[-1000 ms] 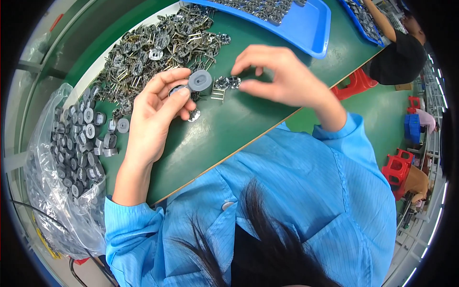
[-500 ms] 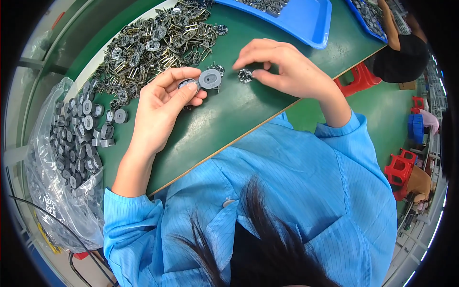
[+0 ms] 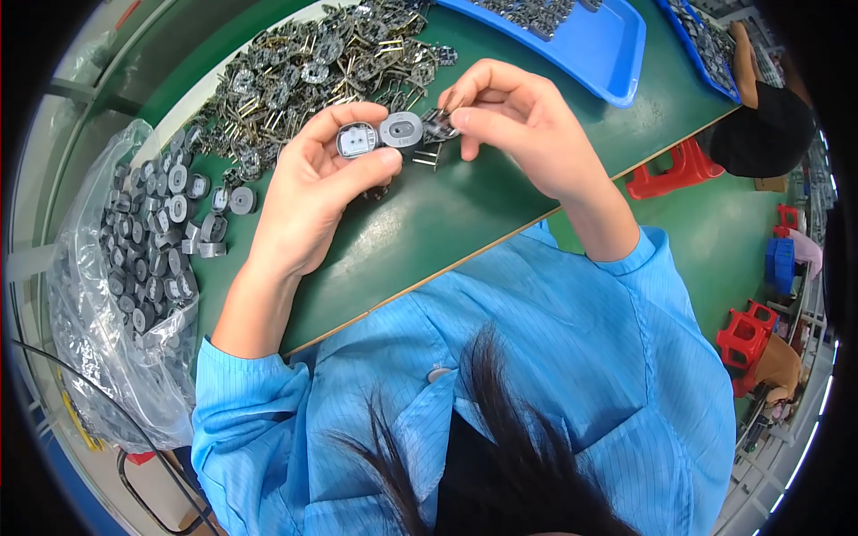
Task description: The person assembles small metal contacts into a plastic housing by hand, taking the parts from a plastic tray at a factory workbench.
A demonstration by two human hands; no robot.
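My left hand point(image 3: 308, 183) grips a round grey plastic housing point(image 3: 357, 140) between thumb and fingers, its pale inner side facing up. Right beside it, by the thumb tip, is a second grey housing point(image 3: 401, 130) with its closed oval-marked face up; whether the hand touches it I cannot tell. My right hand point(image 3: 527, 129) is closed in a pinch on a small dark circuit board point(image 3: 436, 125) at that housing's right side. Metal pins point(image 3: 427, 159) stick out below there. Fingers hide part of the board.
A large heap of circuit boards with pins point(image 3: 313, 71) covers the far part of the green table point(image 3: 429, 223). At left, many grey housings point(image 3: 147, 241) spill from a clear plastic bag point(image 3: 80, 313). A blue tray point(image 3: 617, 54) holds boards; red stools point(image 3: 675, 170) and another person point(image 3: 760, 125) are at right.
My right hand has moved left with the circuit board, up to the grey housings. The housing in my left hand now shows its pale inside more fully. The whole view has shifted slightly.
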